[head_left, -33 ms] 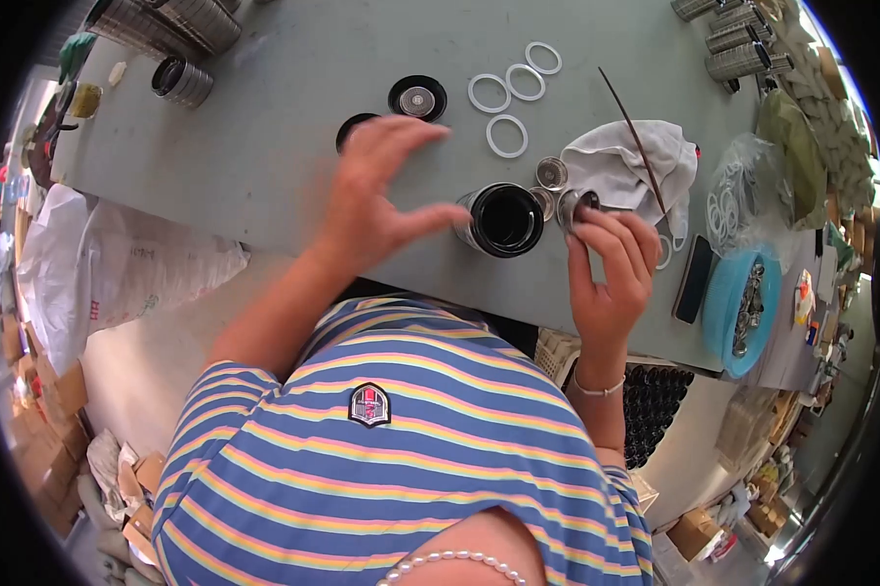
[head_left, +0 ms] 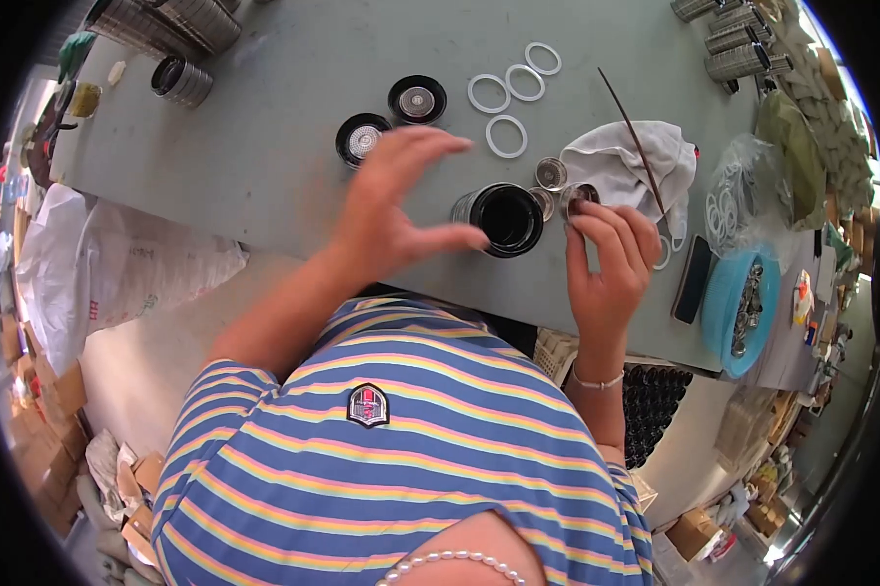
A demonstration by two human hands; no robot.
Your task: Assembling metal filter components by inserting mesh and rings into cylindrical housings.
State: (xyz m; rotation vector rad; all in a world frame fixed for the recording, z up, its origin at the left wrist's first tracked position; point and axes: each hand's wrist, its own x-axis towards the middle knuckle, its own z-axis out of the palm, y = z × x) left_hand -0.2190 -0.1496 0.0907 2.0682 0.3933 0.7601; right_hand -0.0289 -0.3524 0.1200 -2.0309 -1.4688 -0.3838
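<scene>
A black round container (head_left: 506, 221) with a dark hollow inside stands on the grey table in front of me. My left hand (head_left: 386, 200) reaches in from its left, fingers and thumb spread wide, holding nothing; the thumb tip is at the container's side. To the right of the container, my right hand (head_left: 611, 249) pinches a small shiny metal cup (head_left: 577, 198) by its edge. Two similar small metal cups, one (head_left: 551, 174) farther back and one (head_left: 542, 203) partly hidden, lie beside the container. Beyond my left hand are two black round lids, one (head_left: 363, 141) with a perforated metal centre and another (head_left: 417, 100).
Several white rings (head_left: 507, 136) lie farther back. A white cloth (head_left: 623, 156) with a thin dark stick (head_left: 635, 137) on it is at the right, near a dark phone-like slab (head_left: 693, 279) and a blue basin (head_left: 715, 317) of metal parts. Metal cylinders (head_left: 181, 82) stand at the back left.
My left hand has shifted slightly right, uncovering more of the perforated lid. My right hand has barely moved and still pinches the metal cup.
</scene>
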